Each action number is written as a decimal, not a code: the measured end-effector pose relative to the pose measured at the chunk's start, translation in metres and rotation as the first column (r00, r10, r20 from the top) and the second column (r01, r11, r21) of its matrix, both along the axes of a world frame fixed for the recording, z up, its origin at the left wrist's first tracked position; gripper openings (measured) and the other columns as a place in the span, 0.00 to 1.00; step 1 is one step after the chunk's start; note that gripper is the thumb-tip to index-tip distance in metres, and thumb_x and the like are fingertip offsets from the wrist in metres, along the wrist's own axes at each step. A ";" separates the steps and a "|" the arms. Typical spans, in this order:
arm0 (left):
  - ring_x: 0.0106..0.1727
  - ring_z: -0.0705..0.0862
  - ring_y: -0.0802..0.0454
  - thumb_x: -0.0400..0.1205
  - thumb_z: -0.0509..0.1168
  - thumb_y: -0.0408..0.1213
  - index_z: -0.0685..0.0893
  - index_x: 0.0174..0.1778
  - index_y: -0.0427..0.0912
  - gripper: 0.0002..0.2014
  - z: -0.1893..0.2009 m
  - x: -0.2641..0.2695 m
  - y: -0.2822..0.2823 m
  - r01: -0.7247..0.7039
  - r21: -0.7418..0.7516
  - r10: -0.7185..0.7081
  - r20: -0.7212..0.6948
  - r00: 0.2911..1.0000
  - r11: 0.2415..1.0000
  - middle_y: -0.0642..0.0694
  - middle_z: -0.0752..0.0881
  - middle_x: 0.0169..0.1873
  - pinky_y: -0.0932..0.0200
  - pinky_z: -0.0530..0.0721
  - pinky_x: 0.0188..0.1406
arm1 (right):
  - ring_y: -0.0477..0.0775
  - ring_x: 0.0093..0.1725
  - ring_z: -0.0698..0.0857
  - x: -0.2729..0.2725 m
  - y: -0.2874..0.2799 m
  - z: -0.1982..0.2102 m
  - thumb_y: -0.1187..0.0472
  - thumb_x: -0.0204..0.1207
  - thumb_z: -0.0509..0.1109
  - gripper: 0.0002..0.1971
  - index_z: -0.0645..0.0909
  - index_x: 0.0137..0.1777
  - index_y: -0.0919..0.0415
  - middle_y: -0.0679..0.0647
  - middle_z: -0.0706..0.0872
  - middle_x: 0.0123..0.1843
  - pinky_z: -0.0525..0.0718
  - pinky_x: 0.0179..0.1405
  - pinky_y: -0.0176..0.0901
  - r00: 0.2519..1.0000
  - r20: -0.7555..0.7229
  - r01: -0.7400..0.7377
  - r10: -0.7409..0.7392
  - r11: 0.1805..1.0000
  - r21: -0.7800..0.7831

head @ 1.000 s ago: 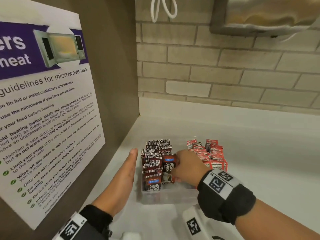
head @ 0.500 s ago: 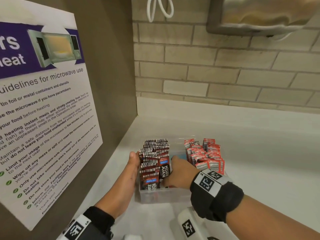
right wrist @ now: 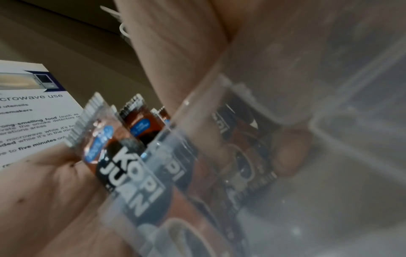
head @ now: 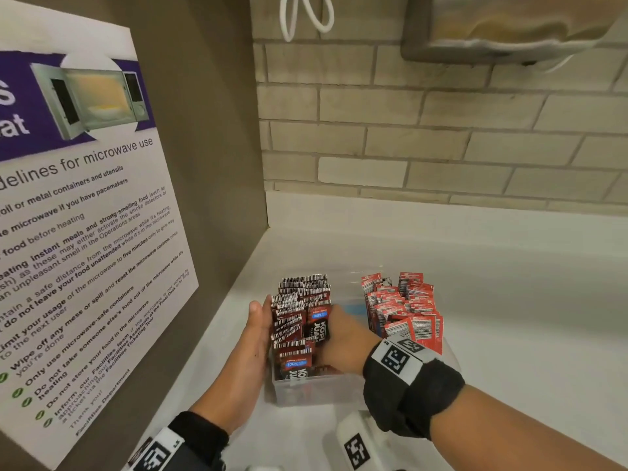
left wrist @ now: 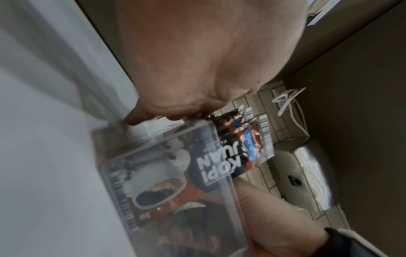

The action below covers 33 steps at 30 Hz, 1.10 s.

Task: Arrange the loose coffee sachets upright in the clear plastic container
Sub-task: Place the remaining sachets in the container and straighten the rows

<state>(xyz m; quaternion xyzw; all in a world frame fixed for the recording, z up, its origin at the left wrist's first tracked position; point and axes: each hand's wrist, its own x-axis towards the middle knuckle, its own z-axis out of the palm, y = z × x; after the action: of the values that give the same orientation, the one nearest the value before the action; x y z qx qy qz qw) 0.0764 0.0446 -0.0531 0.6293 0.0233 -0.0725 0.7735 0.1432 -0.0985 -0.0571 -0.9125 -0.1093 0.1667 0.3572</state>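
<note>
Your clear plastic container (head: 316, 390) is smooth and see-through, a little cloudy where its walls catch light. The brown coffee sachets (head: 299, 321) inside it are glossy foil-like film that throws bright glints, and the red sachets (head: 404, 311) beside them have the same slick sheen. Under them you have a white counter (head: 492, 300), smooth with a soft satin finish. Behind it the brick wall (head: 424, 130) looks rough and matt. The poster (head: 85, 232) on your left is flat, matt printed paper. Overhead, the metal dispenser (head: 509, 25) is brushed and reflective. Your wristbands (head: 413, 390) are black matt cloth.
</note>
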 end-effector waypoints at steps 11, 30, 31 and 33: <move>0.70 0.77 0.63 0.76 0.44 0.65 0.59 0.79 0.64 0.33 0.002 -0.002 -0.007 -0.047 -0.056 0.047 -0.001 0.999 0.997 0.62 0.76 0.71 0.53 0.71 0.73 | 0.58 0.64 0.80 -0.002 0.004 -0.001 0.64 0.71 0.74 0.28 0.66 0.67 0.66 0.60 0.77 0.64 0.80 0.64 0.51 0.995 0.084 0.057 -0.046 0.989 -0.136; 0.64 0.82 0.58 0.73 0.60 0.33 0.82 0.54 0.51 0.16 0.045 -0.016 -0.002 -0.459 -0.113 0.460 0.432 0.776 0.881 0.57 0.86 0.56 0.49 0.73 0.70 | 0.46 0.49 0.75 -0.024 -0.044 0.095 0.75 0.74 0.60 0.23 0.71 0.69 0.59 0.54 0.77 0.60 0.71 0.37 0.31 0.958 0.282 -0.038 0.059 0.996 -0.077; 0.60 0.84 0.57 0.71 0.61 0.31 0.82 0.52 0.50 0.16 0.052 -0.018 -0.007 -0.442 -0.117 0.444 0.452 0.774 0.889 0.56 0.87 0.52 0.51 0.76 0.65 | 0.43 0.46 0.75 -0.025 -0.054 0.100 0.75 0.74 0.60 0.22 0.74 0.66 0.57 0.54 0.78 0.60 0.71 0.36 0.29 0.939 0.343 -0.014 0.031 0.999 -0.052; 0.54 0.85 0.56 0.67 0.62 0.30 0.83 0.49 0.47 0.16 0.059 -0.021 -0.019 -0.355 -0.107 0.364 0.444 0.819 0.929 0.53 0.88 0.47 0.55 0.79 0.57 | 0.37 0.41 0.75 -0.027 -0.076 0.105 0.75 0.74 0.61 0.19 0.78 0.59 0.54 0.51 0.79 0.57 0.69 0.36 0.23 0.908 0.417 0.050 -0.043 0.999 -0.007</move>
<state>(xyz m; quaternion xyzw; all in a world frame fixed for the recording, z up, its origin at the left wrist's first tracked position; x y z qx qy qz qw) 0.0553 0.0258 0.0063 0.6052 -0.0414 0.2240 0.7628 0.1163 -0.1748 0.0478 -0.9325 -0.1597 -0.0391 0.3215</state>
